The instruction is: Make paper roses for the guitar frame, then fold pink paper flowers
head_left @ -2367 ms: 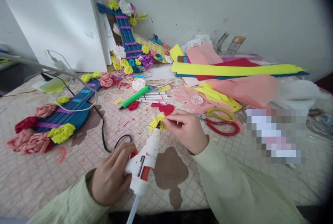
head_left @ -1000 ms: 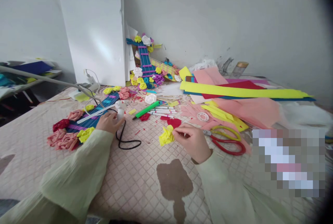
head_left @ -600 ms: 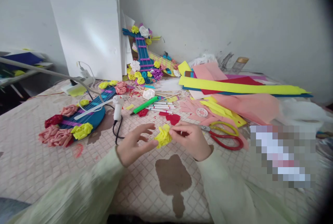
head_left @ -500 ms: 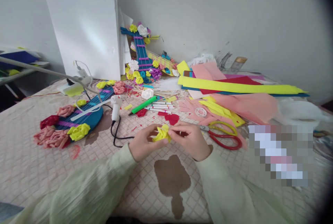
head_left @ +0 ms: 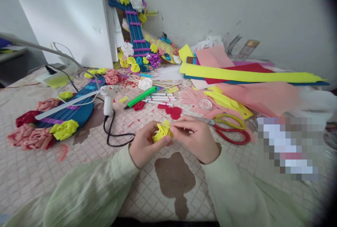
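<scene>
A crumpled yellow paper flower (head_left: pixel 162 131) is held above the table in front of me. My left hand (head_left: pixel 145 143) is closed around its left side, thumb along the lower edge. With thumb and fingertips pinched together, my right hand (head_left: pixel 198 137) grips the flower's right edge. Just beyond my right hand lie scissors (head_left: pixel 231 128) with one yellow and one red handle, their blades partly hidden by that hand. Left of my hands stands a white glue gun (head_left: pixel 107 102) with a black cord and a long white glue stick (head_left: pixel 67 104).
A blue guitar-shaped piece (head_left: pixel 79 111) edged with paper flowers lies at left. Another decorated guitar (head_left: pixel 136 32) leans at the back. A green cutter (head_left: pixel 141 97), several markers (head_left: pixel 159 97) and coloured paper strips (head_left: pixel 252 74) lie beyond my hands. A pixelated patch covers the right side.
The camera view has shifted, so the surroundings sit differently in the picture. Both hands keep hold of the yellow flower, with only slight movement of the fingers.
</scene>
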{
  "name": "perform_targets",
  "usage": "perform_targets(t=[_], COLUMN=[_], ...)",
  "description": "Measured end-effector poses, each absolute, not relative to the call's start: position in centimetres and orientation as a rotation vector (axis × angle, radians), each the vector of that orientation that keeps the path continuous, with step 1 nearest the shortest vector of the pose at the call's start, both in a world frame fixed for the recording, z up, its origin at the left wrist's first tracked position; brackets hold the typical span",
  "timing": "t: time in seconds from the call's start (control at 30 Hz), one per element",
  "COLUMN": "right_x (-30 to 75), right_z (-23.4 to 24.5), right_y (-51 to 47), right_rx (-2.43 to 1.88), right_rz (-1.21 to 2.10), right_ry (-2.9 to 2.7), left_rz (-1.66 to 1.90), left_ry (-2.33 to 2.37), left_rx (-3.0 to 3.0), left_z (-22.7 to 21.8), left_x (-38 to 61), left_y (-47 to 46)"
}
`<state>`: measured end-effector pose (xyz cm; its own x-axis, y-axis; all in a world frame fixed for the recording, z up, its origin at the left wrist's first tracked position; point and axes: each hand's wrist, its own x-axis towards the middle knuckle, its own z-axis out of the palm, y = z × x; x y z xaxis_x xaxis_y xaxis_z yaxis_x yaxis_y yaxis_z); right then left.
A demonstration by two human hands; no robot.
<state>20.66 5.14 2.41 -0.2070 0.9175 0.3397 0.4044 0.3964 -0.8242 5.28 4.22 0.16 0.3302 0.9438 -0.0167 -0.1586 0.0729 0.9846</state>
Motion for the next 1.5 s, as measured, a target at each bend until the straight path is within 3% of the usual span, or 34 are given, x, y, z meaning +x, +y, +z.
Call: perform_targets(t=[0.7, 1.2, 1.5], right_x=[20.7, 20.6, 20.1], right_z=[2.4, 2.6, 1.9], right_y=[4.9, 4.8, 4.6], right_rx=[-1.174, -1.139, -1.108], right_rz=[0.811, 0.75, 0.761], right_ry=[-1.786, -1.832, -1.916], left_rz=[1.094, 1.086, 1.009], left_ry=[0.987, 0.887, 1.077], left_rx=[1.478, 1.257, 1.233], left_z=[-0.1, 0.6, 0.6], left_x=[4.5, 4.4, 4.2], left_y=[4.2, 4.3, 5.1])
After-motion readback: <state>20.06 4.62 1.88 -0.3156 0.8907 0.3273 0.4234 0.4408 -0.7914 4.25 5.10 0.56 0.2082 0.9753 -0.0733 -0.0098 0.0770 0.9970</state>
